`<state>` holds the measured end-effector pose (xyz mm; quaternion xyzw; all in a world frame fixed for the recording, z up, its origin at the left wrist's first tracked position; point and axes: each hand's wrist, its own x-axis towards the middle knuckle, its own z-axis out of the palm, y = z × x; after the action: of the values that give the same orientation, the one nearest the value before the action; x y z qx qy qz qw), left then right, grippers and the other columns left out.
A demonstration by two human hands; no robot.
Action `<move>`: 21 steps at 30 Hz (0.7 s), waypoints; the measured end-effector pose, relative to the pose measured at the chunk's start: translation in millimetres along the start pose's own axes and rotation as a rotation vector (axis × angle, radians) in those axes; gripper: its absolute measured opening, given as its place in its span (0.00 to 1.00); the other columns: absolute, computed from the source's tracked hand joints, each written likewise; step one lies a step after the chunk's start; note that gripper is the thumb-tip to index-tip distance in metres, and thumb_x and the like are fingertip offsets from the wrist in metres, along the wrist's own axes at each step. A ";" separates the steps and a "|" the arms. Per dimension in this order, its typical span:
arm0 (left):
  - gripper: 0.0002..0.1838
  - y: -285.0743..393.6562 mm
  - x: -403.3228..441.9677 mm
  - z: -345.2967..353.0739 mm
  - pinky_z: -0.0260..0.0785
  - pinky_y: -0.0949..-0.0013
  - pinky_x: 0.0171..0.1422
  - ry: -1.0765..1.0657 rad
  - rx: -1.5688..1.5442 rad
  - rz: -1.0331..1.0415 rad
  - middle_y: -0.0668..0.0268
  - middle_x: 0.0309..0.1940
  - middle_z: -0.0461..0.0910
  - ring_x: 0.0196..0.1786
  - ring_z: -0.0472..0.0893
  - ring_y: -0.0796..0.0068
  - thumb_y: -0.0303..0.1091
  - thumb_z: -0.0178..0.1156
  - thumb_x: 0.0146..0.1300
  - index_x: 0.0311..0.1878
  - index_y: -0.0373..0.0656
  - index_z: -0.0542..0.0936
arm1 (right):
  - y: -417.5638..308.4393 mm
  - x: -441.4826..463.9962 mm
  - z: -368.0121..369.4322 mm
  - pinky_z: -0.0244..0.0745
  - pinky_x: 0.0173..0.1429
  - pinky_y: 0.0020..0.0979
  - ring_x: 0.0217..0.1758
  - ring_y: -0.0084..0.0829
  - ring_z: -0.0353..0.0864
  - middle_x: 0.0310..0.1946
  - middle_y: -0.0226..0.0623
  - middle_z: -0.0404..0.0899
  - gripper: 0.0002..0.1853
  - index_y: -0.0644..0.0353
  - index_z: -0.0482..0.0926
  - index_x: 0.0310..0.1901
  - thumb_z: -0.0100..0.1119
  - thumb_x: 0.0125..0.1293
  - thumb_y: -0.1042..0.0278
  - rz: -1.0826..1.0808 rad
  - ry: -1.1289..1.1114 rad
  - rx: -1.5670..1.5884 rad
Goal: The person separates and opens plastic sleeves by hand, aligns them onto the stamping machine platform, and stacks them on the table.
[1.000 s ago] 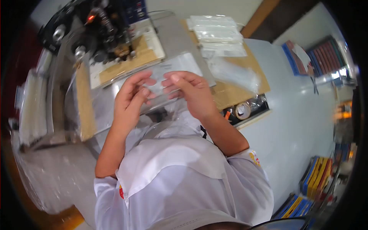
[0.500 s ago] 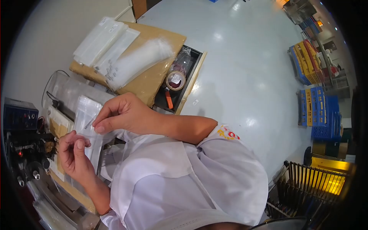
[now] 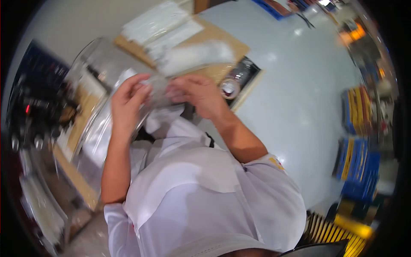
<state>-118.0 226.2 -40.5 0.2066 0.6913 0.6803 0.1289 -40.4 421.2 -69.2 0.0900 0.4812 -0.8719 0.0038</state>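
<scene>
My left hand [image 3: 130, 96] pinches one side of a small clear plastic bag [image 3: 159, 91], thumb against fingers. On the other side of the bag, my right hand [image 3: 195, 92] has its fingers closed on the edge. The bag spans the gap between both hands in front of my chest; motion blur hides its details. Beneath and left of my left hand lies more clear plastic sheeting [image 3: 96, 139]. Beyond my right hand, a bundle of clear bags [image 3: 197, 56] rests on a brown cardboard surface [image 3: 233, 40].
Stacked white plastic packs [image 3: 156, 21] lie at the cardboard's far end. A tray beside it holds a tape roll [image 3: 230, 88]. Dark machinery [image 3: 38, 103] with a red light stands at left. Blue and yellow crates [image 3: 355, 158] and a black rack [image 3: 327, 233] are at right.
Both hands have lifted away from the bench at left and moved up and right with the plastic bag between them. The whole view has shifted and blurred as my head turned.
</scene>
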 end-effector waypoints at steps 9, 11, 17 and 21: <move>0.15 -0.7 1.6 -8.3 0.68 0.79 0.38 0.056 -0.130 -0.083 0.75 0.31 0.77 0.33 0.75 0.85 0.29 0.64 0.64 0.54 0.40 0.81 | 1.9 11.0 13.4 0.81 0.49 0.33 0.43 0.34 0.86 0.42 0.43 0.84 0.14 0.66 0.81 0.48 0.62 0.68 0.64 -0.026 0.019 0.033; 0.15 -2.0 2.1 -6.8 0.68 0.79 0.38 0.047 -0.133 -0.082 0.75 0.31 0.76 0.33 0.75 0.85 0.30 0.64 0.64 0.54 0.40 0.81 | 1.7 9.9 11.8 0.81 0.49 0.33 0.44 0.34 0.86 0.42 0.44 0.84 0.14 0.66 0.80 0.48 0.61 0.69 0.64 -0.024 0.024 0.037; 0.15 -2.0 2.1 -5.8 0.68 0.79 0.38 0.037 -0.121 -0.076 0.76 0.31 0.76 0.33 0.75 0.85 0.30 0.64 0.64 0.54 0.40 0.81 | 0.3 6.5 11.1 0.81 0.50 0.34 0.45 0.36 0.85 0.44 0.45 0.83 0.15 0.68 0.79 0.51 0.57 0.71 0.65 -0.023 0.016 0.067; 0.15 -1.0 1.5 -5.2 0.68 0.79 0.38 0.050 -0.114 -0.080 0.76 0.30 0.76 0.33 0.75 0.85 0.30 0.64 0.64 0.53 0.40 0.81 | -0.5 5.3 9.9 0.81 0.50 0.35 0.46 0.36 0.85 0.45 0.45 0.83 0.14 0.68 0.79 0.51 0.57 0.70 0.66 -0.028 0.011 0.088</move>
<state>-121.8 222.3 -41.1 0.1543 0.6622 0.7177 0.1503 -47.2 413.6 -64.4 0.0880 0.4436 -0.8918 -0.0150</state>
